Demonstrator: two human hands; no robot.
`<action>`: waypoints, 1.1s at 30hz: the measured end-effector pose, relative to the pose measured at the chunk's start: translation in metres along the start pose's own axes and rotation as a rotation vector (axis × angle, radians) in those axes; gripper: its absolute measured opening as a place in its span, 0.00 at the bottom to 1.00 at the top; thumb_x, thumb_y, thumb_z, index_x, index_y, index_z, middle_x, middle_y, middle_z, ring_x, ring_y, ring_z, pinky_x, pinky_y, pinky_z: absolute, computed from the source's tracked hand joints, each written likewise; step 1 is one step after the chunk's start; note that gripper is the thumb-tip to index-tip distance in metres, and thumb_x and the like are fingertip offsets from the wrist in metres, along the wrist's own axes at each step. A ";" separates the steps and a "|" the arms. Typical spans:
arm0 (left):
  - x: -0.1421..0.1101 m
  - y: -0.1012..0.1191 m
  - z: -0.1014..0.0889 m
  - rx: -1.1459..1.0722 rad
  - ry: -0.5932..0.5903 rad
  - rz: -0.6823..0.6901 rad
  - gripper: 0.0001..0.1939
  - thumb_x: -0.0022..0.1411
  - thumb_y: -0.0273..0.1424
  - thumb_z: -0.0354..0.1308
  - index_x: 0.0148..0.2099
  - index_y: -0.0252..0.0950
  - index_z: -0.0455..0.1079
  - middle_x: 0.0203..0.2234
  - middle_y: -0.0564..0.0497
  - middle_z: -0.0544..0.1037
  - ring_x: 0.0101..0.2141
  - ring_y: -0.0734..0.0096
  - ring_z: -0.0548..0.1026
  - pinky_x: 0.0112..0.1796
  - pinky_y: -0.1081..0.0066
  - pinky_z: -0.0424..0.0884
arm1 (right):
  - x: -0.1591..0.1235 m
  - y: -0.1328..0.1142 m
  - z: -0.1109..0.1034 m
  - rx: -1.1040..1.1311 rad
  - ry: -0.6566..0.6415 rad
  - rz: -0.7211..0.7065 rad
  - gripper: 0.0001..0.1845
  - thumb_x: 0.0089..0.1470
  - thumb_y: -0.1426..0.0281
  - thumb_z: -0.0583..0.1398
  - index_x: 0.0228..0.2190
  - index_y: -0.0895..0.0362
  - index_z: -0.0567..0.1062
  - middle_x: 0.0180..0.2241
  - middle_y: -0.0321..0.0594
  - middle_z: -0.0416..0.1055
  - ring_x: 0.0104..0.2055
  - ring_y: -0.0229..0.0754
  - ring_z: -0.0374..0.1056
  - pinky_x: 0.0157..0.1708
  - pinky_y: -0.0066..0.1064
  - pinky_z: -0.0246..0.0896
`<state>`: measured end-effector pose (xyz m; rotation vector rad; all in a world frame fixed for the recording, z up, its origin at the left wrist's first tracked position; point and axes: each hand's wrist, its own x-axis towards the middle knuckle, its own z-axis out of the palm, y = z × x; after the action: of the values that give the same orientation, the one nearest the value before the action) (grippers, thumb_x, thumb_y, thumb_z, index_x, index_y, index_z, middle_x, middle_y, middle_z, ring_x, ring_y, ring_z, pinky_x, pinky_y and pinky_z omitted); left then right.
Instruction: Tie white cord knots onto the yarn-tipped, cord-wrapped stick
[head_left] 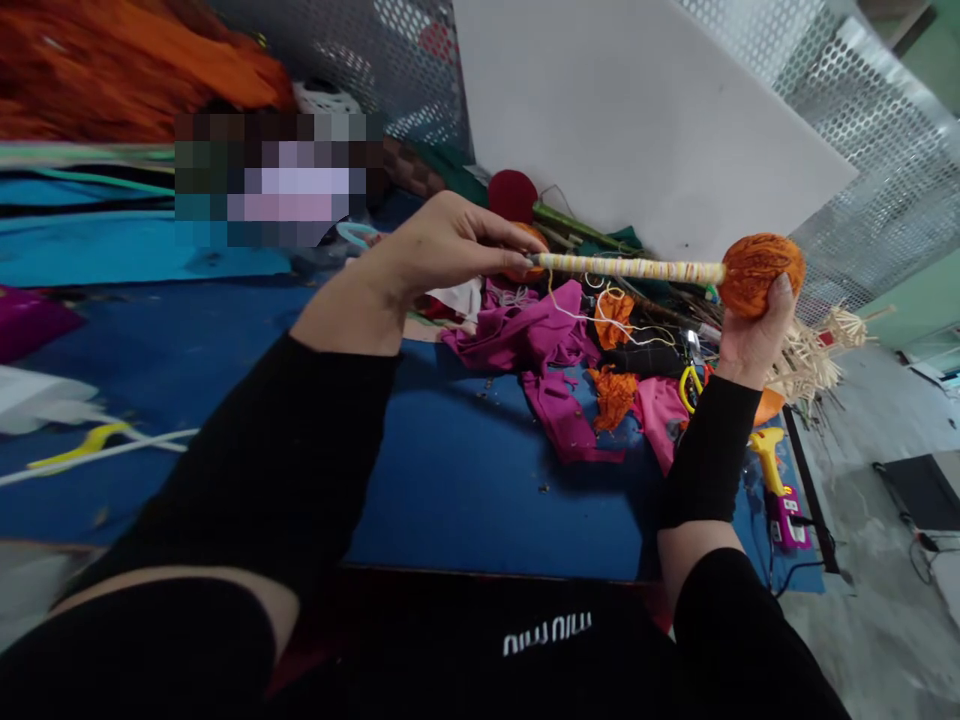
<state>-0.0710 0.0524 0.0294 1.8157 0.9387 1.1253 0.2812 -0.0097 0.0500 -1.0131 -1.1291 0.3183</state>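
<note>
A thin stick (630, 267) wound with pale yellow and white yarn stretches level between my hands, above the blue table (465, 480). With thumb and fingers, my left hand (446, 240) pinches its left end. An orange yarn-covered ball (759, 268) sits at the stick's right end; my right hand (754, 335) is closed around it from below, thumb on its front. A loose pale strand (600, 320) hangs from the left end of the winding. Behind the left fingertips, another orange round thing is partly hidden.
Magenta cloth (551, 335), orange scraps (615, 397) and pink cloth (660, 415) lie beneath. Yellow-handled scissors (688, 388) are beside my right forearm. A yellow glue gun (769, 455) and purple power strip (789, 518) occupy the right edge. Another person (292, 190), blurred out, is behind at left.
</note>
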 end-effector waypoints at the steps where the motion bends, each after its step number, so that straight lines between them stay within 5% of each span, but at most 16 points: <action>1: 0.000 -0.001 0.000 -0.004 -0.004 0.001 0.24 0.48 0.53 0.73 0.39 0.40 0.86 0.31 0.55 0.86 0.37 0.60 0.80 0.45 0.61 0.81 | 0.001 0.000 0.001 -0.059 0.004 -0.012 0.36 0.55 0.31 0.55 0.52 0.40 0.75 0.49 0.41 0.80 0.64 0.57 0.63 0.65 0.62 0.62; 6: 0.006 -0.014 0.002 -0.040 -0.009 0.012 0.15 0.47 0.41 0.72 0.38 0.42 0.88 0.32 0.49 0.86 0.32 0.64 0.79 0.37 0.64 0.80 | -0.002 -0.006 0.000 -0.103 -0.001 -0.040 0.33 0.63 0.35 0.50 0.52 0.44 0.74 0.52 0.44 0.78 0.66 0.54 0.64 0.64 0.56 0.69; 11: 0.006 -0.009 0.007 -0.054 -0.072 0.003 0.17 0.48 0.35 0.71 0.42 0.36 0.88 0.33 0.46 0.85 0.31 0.67 0.79 0.34 0.70 0.75 | -0.004 -0.022 0.001 0.193 0.211 -0.069 0.18 0.71 0.52 0.51 0.49 0.45 0.74 0.54 0.38 0.76 0.63 0.46 0.72 0.60 0.47 0.77; 15: 0.000 0.008 0.016 -0.098 -0.057 -0.029 0.15 0.50 0.30 0.70 0.42 0.36 0.88 0.31 0.47 0.85 0.31 0.69 0.78 0.33 0.72 0.73 | -0.001 -0.036 0.003 0.583 0.214 0.034 0.34 0.72 0.44 0.38 0.44 0.48 0.77 0.56 0.40 0.76 0.68 0.44 0.70 0.56 0.46 0.79; 19: -0.005 0.020 0.032 -0.123 0.000 -0.071 0.13 0.57 0.30 0.69 0.45 0.36 0.87 0.27 0.49 0.82 0.25 0.73 0.74 0.28 0.73 0.68 | -0.009 -0.023 0.028 0.668 0.170 0.269 0.23 0.72 0.51 0.51 0.41 0.52 0.77 0.52 0.38 0.78 0.57 0.38 0.78 0.51 0.37 0.79; 22: -0.008 0.024 0.039 -0.182 0.026 -0.086 0.12 0.60 0.29 0.68 0.46 0.36 0.86 0.25 0.50 0.80 0.23 0.75 0.72 0.25 0.73 0.65 | -0.035 -0.002 0.070 0.501 -0.050 0.342 0.11 0.61 0.60 0.67 0.41 0.53 0.79 0.44 0.35 0.80 0.49 0.40 0.80 0.57 0.41 0.76; 25: -0.010 0.027 0.040 -0.234 0.045 -0.107 0.12 0.61 0.28 0.68 0.47 0.35 0.86 0.26 0.49 0.81 0.23 0.75 0.72 0.25 0.73 0.64 | -0.065 0.009 0.106 0.296 -0.416 0.173 0.25 0.49 0.51 0.74 0.44 0.48 0.79 0.47 0.34 0.80 0.53 0.42 0.78 0.64 0.45 0.71; 27: -0.010 0.028 0.039 -0.263 0.055 -0.114 0.12 0.61 0.28 0.69 0.47 0.34 0.85 0.27 0.49 0.81 0.23 0.75 0.72 0.24 0.74 0.63 | -0.080 0.007 0.115 0.120 -0.543 0.090 0.23 0.55 0.46 0.69 0.42 0.48 0.78 0.41 0.34 0.80 0.48 0.41 0.77 0.58 0.43 0.74; 30: -0.009 0.029 0.039 -0.300 0.077 -0.115 0.11 0.61 0.28 0.70 0.47 0.33 0.84 0.25 0.49 0.79 0.23 0.75 0.71 0.24 0.74 0.61 | -0.089 -0.006 0.111 -0.114 -0.455 -0.050 0.22 0.66 0.47 0.60 0.32 0.51 0.75 0.29 0.32 0.70 0.37 0.38 0.72 0.50 0.39 0.74; 33: -0.007 0.030 0.042 -0.332 0.099 -0.126 0.09 0.62 0.25 0.69 0.45 0.34 0.84 0.25 0.51 0.79 0.23 0.77 0.69 0.25 0.73 0.61 | -0.092 -0.018 0.107 -0.160 -0.285 -0.292 0.21 0.68 0.50 0.59 0.30 0.52 0.75 0.35 0.37 0.71 0.46 0.41 0.72 0.56 0.43 0.71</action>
<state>-0.0292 0.0235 0.0413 1.4264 0.8523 1.2197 0.1443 -0.0271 0.0159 -0.9442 -1.5608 0.1415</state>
